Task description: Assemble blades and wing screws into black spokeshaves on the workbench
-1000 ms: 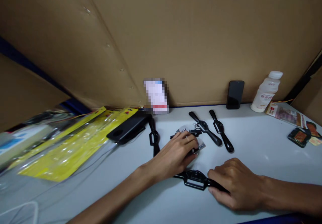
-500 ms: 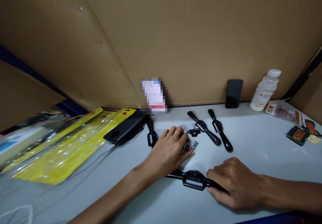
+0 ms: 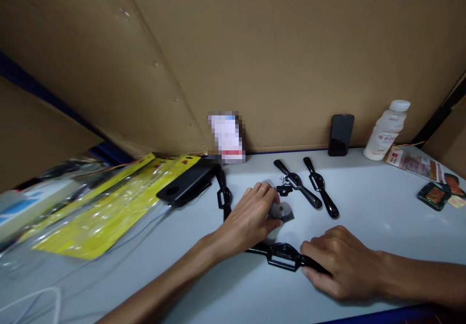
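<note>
My right hand (image 3: 342, 263) is closed round the right handle of a black spokeshave body (image 3: 287, 257), held near the front of the table with its slotted middle in view. Behind its left handle, my left hand (image 3: 255, 212) curls its fingers down on a flat silvery blade (image 3: 283, 211) that sticks out to the right; the fingertips are partly hidden. Just beyond are a small black cap plate (image 3: 284, 189) and several small screws (image 3: 284, 180). Two more spokeshave bodies, one nearer (image 3: 298, 183) and one farther right (image 3: 321, 187), lie there; another spokeshave body (image 3: 224, 197) lies left of my left hand.
Yellow-backed plastic packaging (image 3: 109, 212) covers the left side, with a black flat device (image 3: 185, 183) on its edge. A lit phone (image 3: 228, 137) and a dark phone (image 3: 341, 135) lean against the cardboard wall (image 3: 284, 62). A bottle (image 3: 386, 130) and snack packets (image 3: 433, 195) stand or lie at right.
My left hand has shifted slightly and more of the flat blade shows beyond its fingers. My right hand keeps its hold on the spokeshave. The whole view has moved a little.
</note>
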A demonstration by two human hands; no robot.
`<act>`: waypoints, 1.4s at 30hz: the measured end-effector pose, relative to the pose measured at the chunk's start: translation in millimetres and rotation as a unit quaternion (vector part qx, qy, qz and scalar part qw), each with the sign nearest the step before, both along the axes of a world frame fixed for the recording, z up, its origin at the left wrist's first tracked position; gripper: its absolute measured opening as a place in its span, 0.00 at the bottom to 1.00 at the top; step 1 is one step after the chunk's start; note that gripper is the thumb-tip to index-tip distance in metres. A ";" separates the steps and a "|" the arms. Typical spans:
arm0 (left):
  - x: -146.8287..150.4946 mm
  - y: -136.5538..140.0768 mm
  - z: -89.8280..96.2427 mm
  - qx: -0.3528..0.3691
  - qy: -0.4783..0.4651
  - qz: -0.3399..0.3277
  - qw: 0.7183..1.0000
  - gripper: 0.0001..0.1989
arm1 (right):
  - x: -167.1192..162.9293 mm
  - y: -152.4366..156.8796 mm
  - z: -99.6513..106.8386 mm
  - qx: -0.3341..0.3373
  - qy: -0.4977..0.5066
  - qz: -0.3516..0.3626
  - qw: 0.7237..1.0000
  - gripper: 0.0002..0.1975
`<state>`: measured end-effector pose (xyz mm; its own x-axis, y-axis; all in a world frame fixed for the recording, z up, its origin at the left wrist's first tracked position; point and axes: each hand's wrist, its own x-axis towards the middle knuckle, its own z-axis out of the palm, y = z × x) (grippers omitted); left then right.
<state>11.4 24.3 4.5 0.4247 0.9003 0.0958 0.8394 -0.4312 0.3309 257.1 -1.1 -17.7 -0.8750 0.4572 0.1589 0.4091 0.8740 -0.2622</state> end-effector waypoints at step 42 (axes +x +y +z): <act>3.5 -21.2 8.0 -0.120 -0.070 -0.066 0.988 0.08 | 3.9 8.2 -2.9 0.092 -0.024 -0.012 0.995 0.14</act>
<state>14.9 3.1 12.4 0.5370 0.8422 -0.0477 0.7197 -0.4280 0.5466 261.0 7.0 -20.6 -0.8726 0.4452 0.2008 0.4388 0.8952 -0.0777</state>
